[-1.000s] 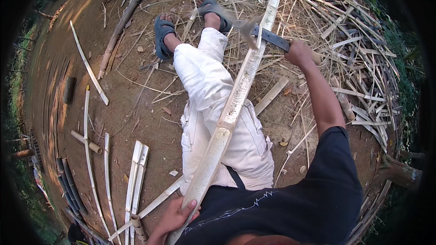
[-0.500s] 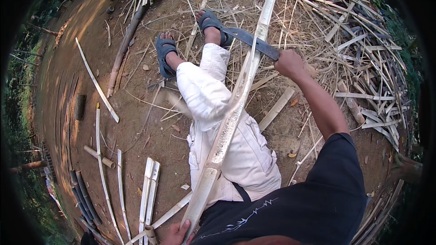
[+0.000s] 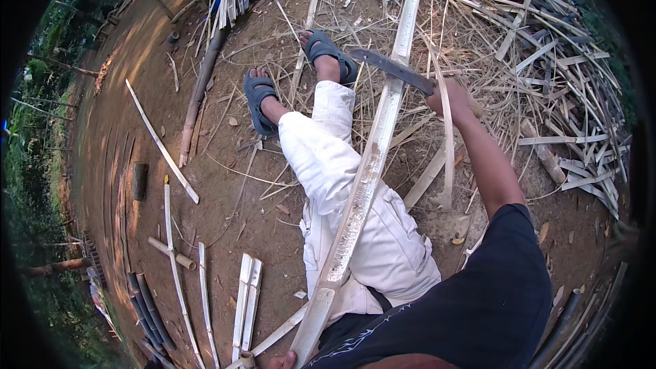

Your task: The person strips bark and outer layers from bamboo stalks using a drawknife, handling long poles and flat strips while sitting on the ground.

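Bamboo, split into one long pale strip [image 3: 378, 143], runs slantwise from the top of the frame, right of centre, down to the lower edge left of centre, passing over the person's white trousers [image 3: 318, 143]. Above mid-frame, the dark blade of a machete [image 3: 389, 66] crosses the strip, its tip pointing left toward one of the grey sandals [image 3: 331, 55]. The right hand [image 3: 456, 99] has its grip closed firmly around the machete's handle. A thin, blurred sliver [image 3: 447, 140] hangs in front of that hand, curving downward. At the lower edge, the left hand [image 3: 279, 362] touches the strip's left side with its thumb; the frame cuts off the rest, so I cannot tell how far that grip is closed.

Shavings [image 3: 502, 78] litter the ground [image 3: 219, 222] at the upper right, merging into a heap of strips [image 3: 581, 140] along the right side. Two wider pale pieces [image 3: 247, 301] lie side by side at the lower left, near slimmer strips. A brown pole [image 3: 203, 96] rests on the ground in the upper left.
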